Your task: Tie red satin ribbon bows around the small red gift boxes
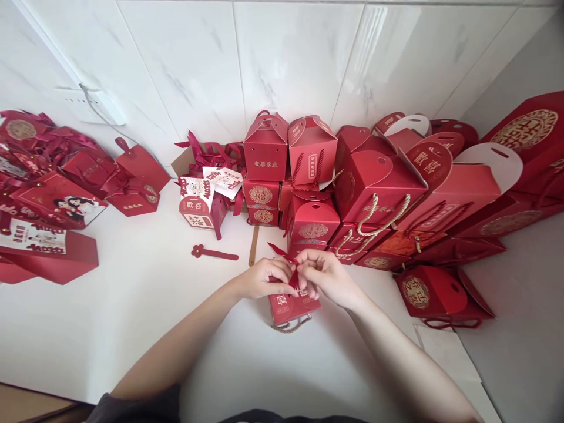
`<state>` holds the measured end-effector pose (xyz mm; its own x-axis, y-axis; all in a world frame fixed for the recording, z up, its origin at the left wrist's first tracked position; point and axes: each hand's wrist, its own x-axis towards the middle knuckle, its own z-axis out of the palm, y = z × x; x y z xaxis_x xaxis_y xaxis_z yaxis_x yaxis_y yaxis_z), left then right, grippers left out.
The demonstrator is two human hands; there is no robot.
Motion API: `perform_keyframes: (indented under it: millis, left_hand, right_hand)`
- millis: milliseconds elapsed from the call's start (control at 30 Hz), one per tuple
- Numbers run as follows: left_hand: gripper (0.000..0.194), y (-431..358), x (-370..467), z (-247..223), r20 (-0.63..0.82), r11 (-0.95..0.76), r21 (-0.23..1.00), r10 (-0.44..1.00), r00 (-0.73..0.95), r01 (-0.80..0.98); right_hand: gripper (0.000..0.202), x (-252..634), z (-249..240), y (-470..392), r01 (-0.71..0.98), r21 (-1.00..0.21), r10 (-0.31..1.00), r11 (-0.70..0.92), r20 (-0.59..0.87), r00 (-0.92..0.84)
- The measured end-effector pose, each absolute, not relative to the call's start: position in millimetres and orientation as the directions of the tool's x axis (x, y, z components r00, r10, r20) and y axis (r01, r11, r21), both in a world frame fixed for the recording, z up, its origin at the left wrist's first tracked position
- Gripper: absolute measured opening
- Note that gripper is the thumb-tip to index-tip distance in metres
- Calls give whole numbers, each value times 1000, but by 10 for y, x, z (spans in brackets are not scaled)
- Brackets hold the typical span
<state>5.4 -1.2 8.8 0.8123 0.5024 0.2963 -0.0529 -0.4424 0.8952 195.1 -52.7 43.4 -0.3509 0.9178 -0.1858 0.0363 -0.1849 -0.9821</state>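
A small red gift box (296, 309) with a twisted cord handle (291, 326) stands on the white table in front of me. Above its top, both hands meet at a dark red ribbon (282, 252), one end of which sticks out to the upper left. My left hand (271, 278) pinches the ribbon from the left, its thumb over the box. From the right, my right hand (324, 275) is closed on the ribbon with thumb and index finger. The hands cover the middle of the ribbon and part of the box top.
Stacked red boxes (374, 176) line the wall from centre to right. Another red box (434, 291) sits at the right. More boxes (79, 205) crowd the left. A red flower-ended strip (215, 253) lies on the white table (145, 305), near a small ribbon-filled carton (183, 161).
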Motion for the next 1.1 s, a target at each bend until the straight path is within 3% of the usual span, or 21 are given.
perform_keyframes:
  millis: [100, 167, 233, 267, 367, 500, 700, 833, 967, 1100]
  left_hand:
    - [17, -29, 35, 92, 210, -359, 933, 519, 828, -12]
    - [18, -34, 28, 94, 180, -344, 939, 521, 834, 13]
    - [20, -30, 30, 97, 192, -366, 930, 512, 837, 11]
    - [21, -27, 33, 100, 205, -379, 925, 505, 838, 2]
    - [23, -20, 47, 106, 223, -394, 919, 489, 843, -15]
    - [24, -22, 52, 116, 201, -387, 922, 492, 847, 5]
    - [26, -29, 54, 130, 208, -400, 916, 505, 838, 14]
    - [28, -26, 59, 120, 222, -411, 912, 489, 843, -1]
    - [28, -24, 59, 109, 229, -432, 902, 500, 836, 12]
    - [27, -35, 62, 130, 198, -400, 916, 512, 836, 28]
  right_hand:
    - [21, 1930, 530, -512, -28, -998, 932, 64, 70, -356]
    - [23, 1935, 564, -500, 180, -961, 940, 208, 146, -308]
    - [22, 1968, 557, -484, 492, -844, 966, 214, 109, -234]
    - [32, 1991, 540, -474, 620, -765, 979, 174, 69, -190]
    - [47, 2055, 466, -446, 770, -635, 996, 62, -16, -93]
    - [44, 2028, 413, -437, 733, -679, 993, 49, -44, -107]
    - [41, 1889, 452, -492, 778, -624, 994, 79, -15, -112]
    - [24, 1929, 472, -491, 756, -647, 984, 96, -51, -168]
    - [14, 2059, 488, -452, 548, -835, 963, 48, -107, -247]
    - [10, 2142, 508, -434, 223, -948, 881, -226, -297, -369]
